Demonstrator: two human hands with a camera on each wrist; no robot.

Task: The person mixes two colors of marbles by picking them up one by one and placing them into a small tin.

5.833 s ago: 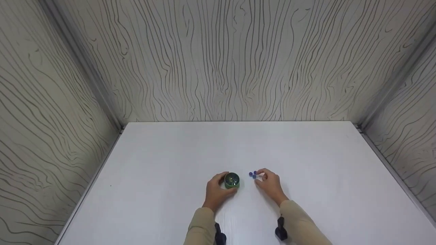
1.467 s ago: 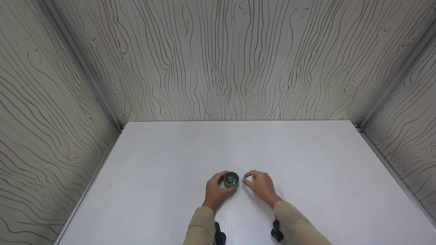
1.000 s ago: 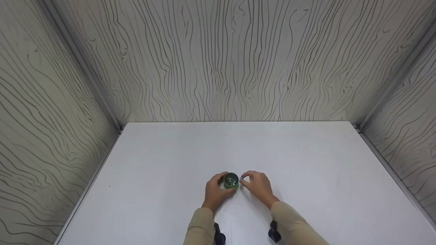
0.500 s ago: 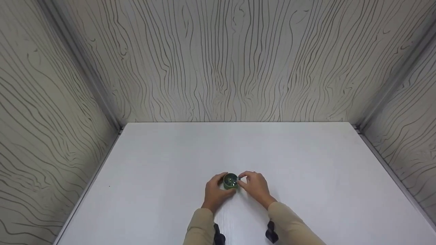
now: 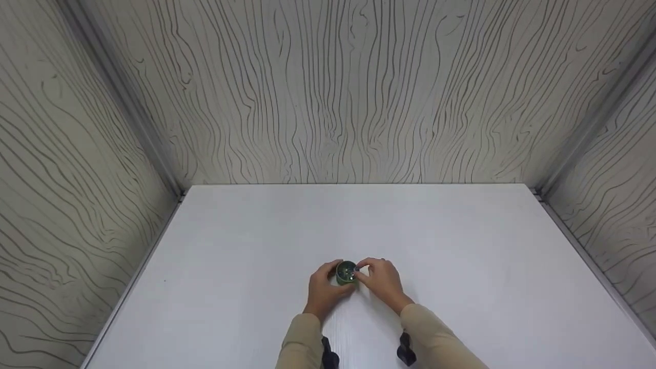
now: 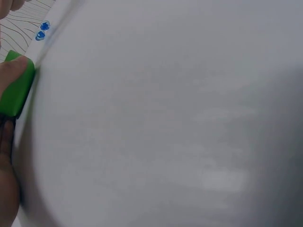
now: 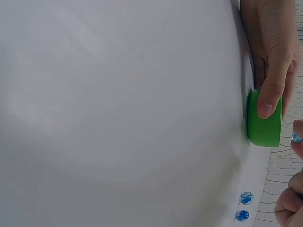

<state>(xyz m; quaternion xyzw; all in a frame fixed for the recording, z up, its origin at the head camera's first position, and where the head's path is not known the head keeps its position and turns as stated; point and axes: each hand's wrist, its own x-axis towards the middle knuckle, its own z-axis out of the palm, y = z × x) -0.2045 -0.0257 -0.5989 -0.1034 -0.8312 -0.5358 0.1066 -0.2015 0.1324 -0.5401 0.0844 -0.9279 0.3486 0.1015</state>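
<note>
A small round green cup (image 7: 265,131) stands on the white table, dark inside with small glinting spots in the head view. My left hand (image 5: 326,289) grips its side, thumb on the near wall and fingers round the far side. Between thumb and forefinger my right hand (image 5: 383,282) pinches a clear-and-blue marble (image 7: 296,137). Those fingertips are right at the cup's right rim in the head view, and just above the rim in the right wrist view. Two more blue marbles (image 7: 244,207) lie on the table beside the cup, hidden behind the right hand in the head view.
The white tabletop (image 5: 246,230) runs back to a wood-grain patterned wall (image 5: 328,92). Similar panels stand at both sides, with grey metal strips (image 5: 120,97) in the corners. A dark wrist device (image 5: 406,350) hangs under the right sleeve, and another (image 5: 330,353) under the left.
Over the earlier frames my right hand takes a marble from the group of three and moves left to the cup's rim. My left hand stays on the cup.
</note>
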